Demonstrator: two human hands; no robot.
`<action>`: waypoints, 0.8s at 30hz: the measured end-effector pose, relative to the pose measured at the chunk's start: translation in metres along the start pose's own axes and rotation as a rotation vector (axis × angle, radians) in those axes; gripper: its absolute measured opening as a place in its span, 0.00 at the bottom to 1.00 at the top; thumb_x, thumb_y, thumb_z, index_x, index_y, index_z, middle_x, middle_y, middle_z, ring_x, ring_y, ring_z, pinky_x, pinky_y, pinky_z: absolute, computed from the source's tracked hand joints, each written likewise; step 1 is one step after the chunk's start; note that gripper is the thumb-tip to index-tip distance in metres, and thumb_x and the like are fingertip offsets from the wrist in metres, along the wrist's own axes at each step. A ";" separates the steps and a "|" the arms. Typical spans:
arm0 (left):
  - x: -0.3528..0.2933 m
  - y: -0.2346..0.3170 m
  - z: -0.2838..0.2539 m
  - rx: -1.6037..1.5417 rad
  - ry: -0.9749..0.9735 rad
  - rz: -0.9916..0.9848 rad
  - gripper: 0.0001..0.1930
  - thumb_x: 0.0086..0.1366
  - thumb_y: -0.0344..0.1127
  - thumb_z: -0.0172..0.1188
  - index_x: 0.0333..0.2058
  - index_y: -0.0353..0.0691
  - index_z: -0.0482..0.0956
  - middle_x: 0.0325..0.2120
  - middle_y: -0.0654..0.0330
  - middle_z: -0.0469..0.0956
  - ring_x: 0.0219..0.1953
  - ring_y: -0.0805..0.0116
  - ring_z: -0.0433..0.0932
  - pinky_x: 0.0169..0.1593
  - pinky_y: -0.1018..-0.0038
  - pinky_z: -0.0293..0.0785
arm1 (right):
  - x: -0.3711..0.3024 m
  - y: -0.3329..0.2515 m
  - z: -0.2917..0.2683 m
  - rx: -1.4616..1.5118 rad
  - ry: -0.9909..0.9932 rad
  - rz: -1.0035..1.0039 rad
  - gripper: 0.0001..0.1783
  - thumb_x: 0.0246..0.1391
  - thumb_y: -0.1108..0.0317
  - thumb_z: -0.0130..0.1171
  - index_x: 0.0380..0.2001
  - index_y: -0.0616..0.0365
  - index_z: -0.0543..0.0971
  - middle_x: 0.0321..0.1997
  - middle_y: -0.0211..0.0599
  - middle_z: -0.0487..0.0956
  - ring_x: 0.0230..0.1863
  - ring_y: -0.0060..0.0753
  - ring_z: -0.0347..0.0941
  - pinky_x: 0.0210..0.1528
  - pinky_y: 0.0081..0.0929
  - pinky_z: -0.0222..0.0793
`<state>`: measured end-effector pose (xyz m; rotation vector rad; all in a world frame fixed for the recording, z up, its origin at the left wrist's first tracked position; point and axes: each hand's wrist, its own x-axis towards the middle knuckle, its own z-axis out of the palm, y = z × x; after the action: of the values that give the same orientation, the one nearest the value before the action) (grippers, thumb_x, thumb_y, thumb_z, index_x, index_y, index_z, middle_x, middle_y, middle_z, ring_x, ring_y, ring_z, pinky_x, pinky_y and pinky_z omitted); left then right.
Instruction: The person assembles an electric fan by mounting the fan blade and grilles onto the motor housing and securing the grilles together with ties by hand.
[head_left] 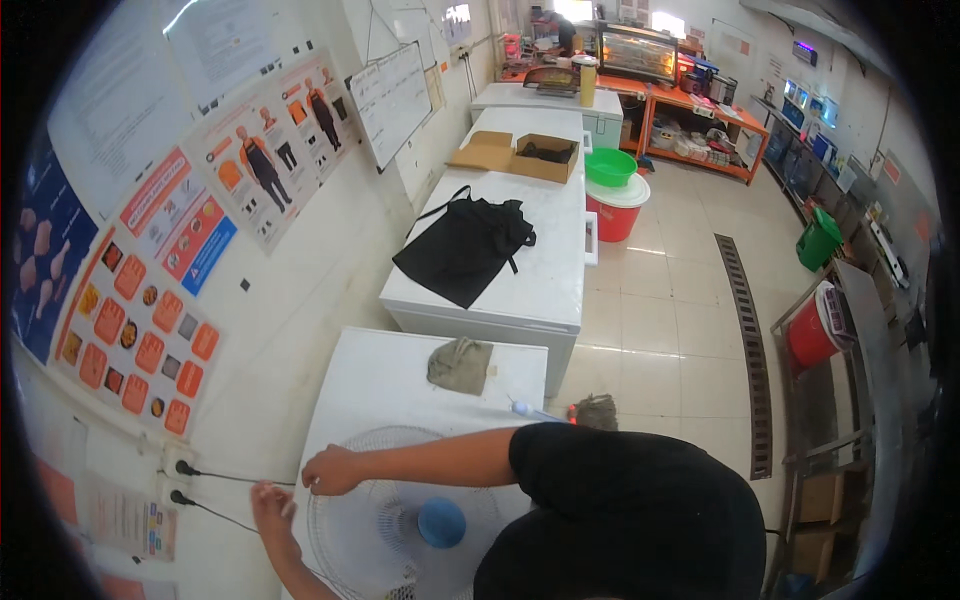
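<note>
A fan with a pale wire guard (pixel 335 545) and a blue hub (pixel 441 522) is in front of me at the near end of a white-topped chest (pixel 345 375). My right arm reaches across the fan, and my right hand (pixel 332 470) is closed at the guard's upper left edge; what its fingers grip is too small to make out. Close by on the left, my left hand (pixel 275 508) is raised near the wall, fingers loosely bent and apart, with nothing visible in it. Two black plugs (pixel 184 467) with cables sit in wall sockets beside my hands.
A grey-brown cloth (pixel 460 366) lies on the near chest. Beyond, a black apron (pixel 470 240) and an open cardboard box (pixel 545 158) rest on another white chest. A red bucket (pixel 615 220) under a green basin (pixel 610 167) stands on the floor. A drain grate (pixel 745 350) runs along the right.
</note>
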<state>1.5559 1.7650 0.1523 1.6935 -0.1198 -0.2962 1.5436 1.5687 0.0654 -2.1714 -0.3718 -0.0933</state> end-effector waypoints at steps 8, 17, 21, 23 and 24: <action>0.021 -0.017 -0.009 0.361 -0.139 0.079 0.05 0.65 0.30 0.65 0.33 0.33 0.83 0.23 0.65 0.78 0.24 0.78 0.70 0.30 0.78 0.65 | -0.027 -0.002 -0.028 -0.164 0.235 -0.190 0.19 0.62 0.53 0.56 0.46 0.57 0.81 0.53 0.43 0.79 0.57 0.50 0.73 0.60 0.52 0.65; 0.023 -0.003 0.005 0.332 -0.109 -0.055 0.05 0.62 0.29 0.65 0.33 0.33 0.83 0.23 0.66 0.77 0.23 0.79 0.70 0.26 0.78 0.64 | -0.095 0.063 -0.046 -0.076 0.184 0.452 0.35 0.70 0.35 0.36 0.62 0.50 0.73 0.61 0.46 0.74 0.64 0.54 0.69 0.64 0.61 0.61; 0.032 -0.007 0.003 0.407 -0.115 -0.041 0.04 0.60 0.28 0.65 0.31 0.33 0.83 0.21 0.66 0.77 0.24 0.79 0.72 0.26 0.78 0.66 | -0.096 0.070 -0.043 -0.006 0.203 0.435 0.37 0.70 0.33 0.34 0.66 0.46 0.70 0.63 0.46 0.73 0.65 0.55 0.67 0.62 0.63 0.63; 0.032 -0.006 0.005 0.459 -0.112 0.001 0.04 0.59 0.28 0.65 0.31 0.33 0.83 0.20 0.67 0.77 0.25 0.80 0.73 0.27 0.78 0.67 | -0.097 0.067 -0.042 -0.006 0.222 0.453 0.36 0.70 0.33 0.34 0.65 0.46 0.71 0.63 0.46 0.73 0.65 0.54 0.67 0.61 0.64 0.63; 0.030 -0.005 0.007 0.557 -0.090 0.085 0.03 0.59 0.27 0.65 0.29 0.33 0.82 0.20 0.64 0.77 0.25 0.76 0.75 0.27 0.76 0.69 | -0.097 0.065 -0.042 -0.008 0.237 0.472 0.36 0.70 0.33 0.35 0.65 0.46 0.71 0.62 0.46 0.73 0.65 0.54 0.67 0.61 0.64 0.63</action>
<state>1.5824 1.7517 0.1431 2.2190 -0.3670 -0.2910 1.4731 1.4769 0.0199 -2.1696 0.2772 -0.0851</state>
